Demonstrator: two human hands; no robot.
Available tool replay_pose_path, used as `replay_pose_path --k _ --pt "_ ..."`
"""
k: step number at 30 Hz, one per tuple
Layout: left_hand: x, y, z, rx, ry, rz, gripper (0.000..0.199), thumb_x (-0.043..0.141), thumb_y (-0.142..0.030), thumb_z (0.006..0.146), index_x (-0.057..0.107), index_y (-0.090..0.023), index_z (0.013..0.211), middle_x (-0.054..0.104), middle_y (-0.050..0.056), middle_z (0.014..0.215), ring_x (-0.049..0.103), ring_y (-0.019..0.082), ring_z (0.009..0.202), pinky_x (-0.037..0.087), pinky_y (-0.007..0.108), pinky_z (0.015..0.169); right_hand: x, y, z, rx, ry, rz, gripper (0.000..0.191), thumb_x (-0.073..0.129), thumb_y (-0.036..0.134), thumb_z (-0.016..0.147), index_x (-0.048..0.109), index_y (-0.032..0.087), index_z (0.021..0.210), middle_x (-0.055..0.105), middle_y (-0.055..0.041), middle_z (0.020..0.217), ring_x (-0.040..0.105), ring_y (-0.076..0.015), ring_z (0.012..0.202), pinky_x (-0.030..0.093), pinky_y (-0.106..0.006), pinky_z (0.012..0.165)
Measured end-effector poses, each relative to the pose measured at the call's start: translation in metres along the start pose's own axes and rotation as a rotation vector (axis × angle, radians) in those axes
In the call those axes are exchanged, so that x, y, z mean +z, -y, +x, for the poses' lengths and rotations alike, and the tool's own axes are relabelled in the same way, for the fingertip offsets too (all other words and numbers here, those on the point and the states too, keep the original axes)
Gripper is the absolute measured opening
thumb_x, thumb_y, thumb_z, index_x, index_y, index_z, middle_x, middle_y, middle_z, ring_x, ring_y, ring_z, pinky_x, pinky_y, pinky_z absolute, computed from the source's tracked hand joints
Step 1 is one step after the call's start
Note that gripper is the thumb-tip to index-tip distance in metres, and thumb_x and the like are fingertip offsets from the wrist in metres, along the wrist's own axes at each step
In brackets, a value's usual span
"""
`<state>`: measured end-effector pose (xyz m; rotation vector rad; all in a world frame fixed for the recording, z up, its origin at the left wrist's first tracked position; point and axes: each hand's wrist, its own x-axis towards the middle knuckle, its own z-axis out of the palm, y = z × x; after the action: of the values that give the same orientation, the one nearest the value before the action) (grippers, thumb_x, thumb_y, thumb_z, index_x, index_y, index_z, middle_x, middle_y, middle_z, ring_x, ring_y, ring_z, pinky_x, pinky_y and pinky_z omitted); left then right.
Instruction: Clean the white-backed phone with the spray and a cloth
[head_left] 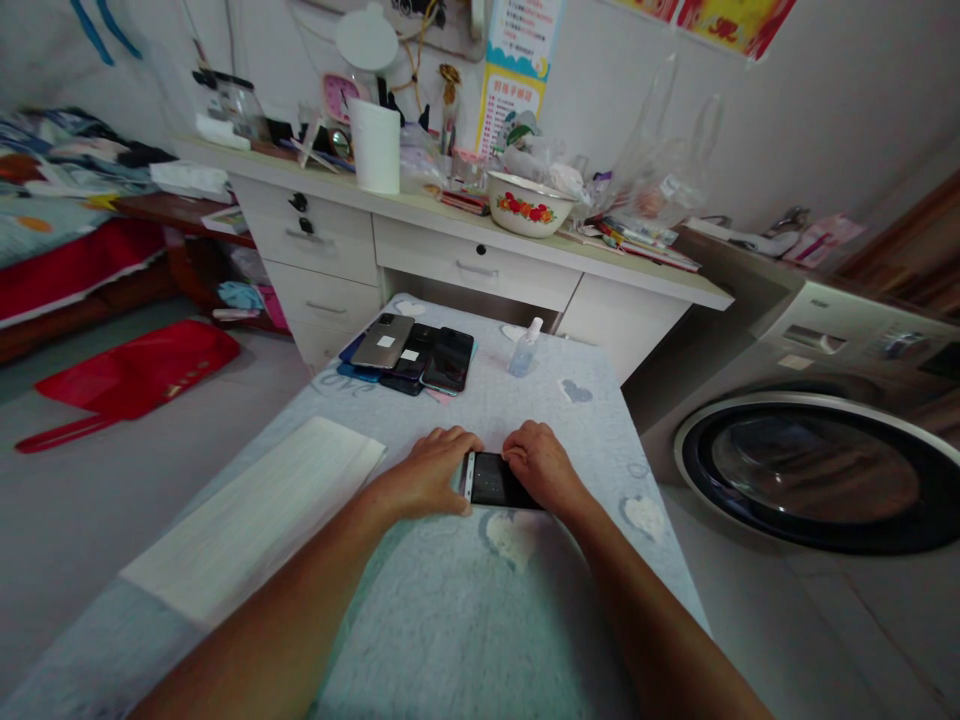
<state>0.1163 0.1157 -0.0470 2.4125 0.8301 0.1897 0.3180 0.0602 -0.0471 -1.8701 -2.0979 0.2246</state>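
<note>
At frame centre, the black-glass, white-edged rectangular phone [493, 482] stretched left to right — the left hand [433, 474] gripped its left end, the right hand [543, 467] curled its fingers over the screen, grip unclear.

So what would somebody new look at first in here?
Probably the left hand and right hand, both at a smartphone on the cloth-covered table. Then a flat red thing on the floor at the picture's left, and the big front-loading washing machine at the right.
</note>
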Motion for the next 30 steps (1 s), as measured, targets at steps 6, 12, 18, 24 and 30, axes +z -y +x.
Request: replay_pose_path --k 6,12,18,24,30 --pt "-0.002 -0.002 0.000 -0.014 0.013 0.006 0.059 0.072 -0.029 0.059 0.050 -0.026 0.114 0.052 0.003 0.115 0.046 0.025 0.109 0.039 0.035 0.091 -0.019 -0.011 -0.002 0.037 0.094 -0.001 0.016 0.055 0.017 0.084 0.071 0.018 0.081 0.063 -0.0055 0.084 0.054 -0.0164 0.083 0.037 -0.025 0.075" --pt "-0.002 -0.003 -0.001 -0.045 0.016 -0.003 0.060 0.072 -0.028 0.058 0.050 -0.026 0.114 0.049 0.004 0.115 0.046 0.025 0.110 0.039 0.034 0.091 -0.030 -0.028 -0.011 0.097 0.113 0.004 0.018 0.054 0.015 0.082 0.071 0.017 0.079 0.064 -0.0051 0.080 0.055 -0.0160 0.080 0.037 -0.025 0.073" --pt "-0.002 -0.002 -0.001 -0.038 0.019 -0.008 0.058 0.072 -0.029 0.058 0.050 -0.027 0.112 0.049 0.003 0.112 0.045 0.024 0.109 0.039 0.034 0.090 -0.018 -0.019 -0.015 0.047 0.026 0.050 0.017 0.054 0.011 0.082 0.070 0.016 0.078 0.062 -0.0048 0.081 0.053 -0.0162 0.082 0.037 -0.026 0.075" --pt "0.001 0.001 0.000 -0.027 0.014 -0.005 0.059 0.072 -0.030 0.058 0.050 -0.026 0.113 0.050 0.003 0.112 0.045 0.025 0.110 0.039 0.034 0.091 -0.008 -0.004 -0.015 -0.054 0.025 0.103 0.015 0.057 0.011 0.083 0.070 0.017 0.079 0.061 -0.0041 0.081 0.051 -0.0160 0.083 0.037 -0.027 0.078" --pt "0.001 0.002 0.000 -0.021 0.004 0.000 0.058 0.073 -0.031 0.059 0.051 -0.026 0.112 0.051 0.003 0.112 0.046 0.025 0.110 0.040 0.034 0.091 -0.018 0.007 -0.020 -0.140 0.179 0.179 0.013 0.060 0.010 0.079 0.069 0.018 0.075 0.062 -0.0021 0.080 0.053 -0.0150 0.083 0.038 -0.025 0.076"
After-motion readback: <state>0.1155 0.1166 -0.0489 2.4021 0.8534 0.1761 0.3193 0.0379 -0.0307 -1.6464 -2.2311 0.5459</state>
